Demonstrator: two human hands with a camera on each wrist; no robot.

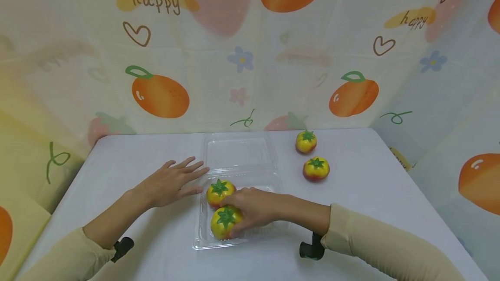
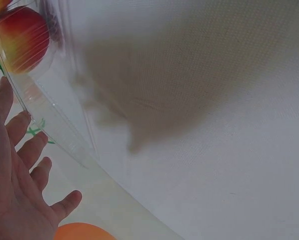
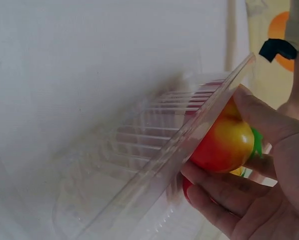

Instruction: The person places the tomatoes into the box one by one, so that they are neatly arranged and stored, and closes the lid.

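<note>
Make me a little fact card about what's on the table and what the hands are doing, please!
Right hand: holds the front fruit
Left hand: fingers spread, beside the clear box
Box lid: open, lying back
In the box: back fruit, beyond the held one
On the white table: far fruit and nearer fruit, both right of the box
Fruit colours: yellow and red, green leafy tops
Backdrop: printed oranges and hearts
</note>
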